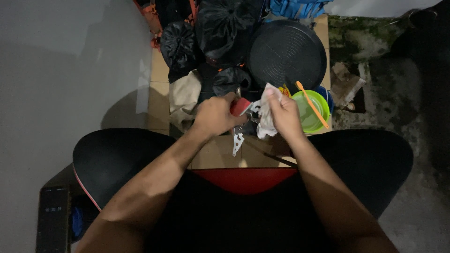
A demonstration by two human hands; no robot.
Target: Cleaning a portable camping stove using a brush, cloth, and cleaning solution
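Gripping 1 red tool (240,107) in left hand (214,116); right hand (284,115) grip pinches 1 white cloth (266,122); 3 black bags (220,26) behind.

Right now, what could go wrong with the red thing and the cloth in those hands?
The left hand grips a red-handled tool with metal parts hanging out; a part might nick the right hand holding the white cloth. The light is dim, so slips seem likelier. The green bowl sits close and could get bumped.
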